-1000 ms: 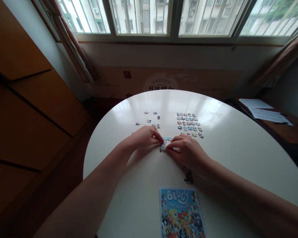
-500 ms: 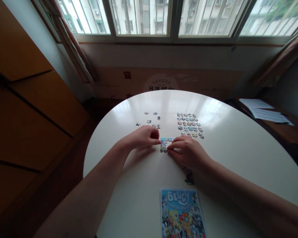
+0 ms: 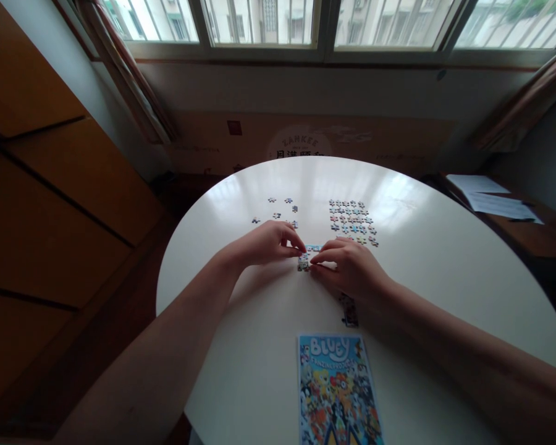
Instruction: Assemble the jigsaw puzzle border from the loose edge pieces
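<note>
A small joined section of jigsaw puzzle (image 3: 303,263) lies flat on the white table, with a blue upper edge. My left hand (image 3: 278,241) reaches over it from the left, thumb and forefinger pinched at its upper left part. From the right, my right hand (image 3: 347,262) holds thumb and forefinger close together at its right side; any piece between them is too small to make out. Part of the section is covered by my fingers. Another joined strip of puzzle pieces (image 3: 350,311) rests just below my right hand, partly hidden by it.
Loose puzzle pieces (image 3: 277,216) lie scattered beyond my left hand. Rows of sorted pieces (image 3: 352,219) stand beyond my right hand. A colourful Bluey picture sheet (image 3: 338,389) lies at the near side of the round table (image 3: 445,296). Papers (image 3: 500,201) rest on furniture at right.
My left hand has moved right, its fingertips now over the puzzle section's upper left part. My right hand stays at the section's right side. The whole view has shifted slightly.
</note>
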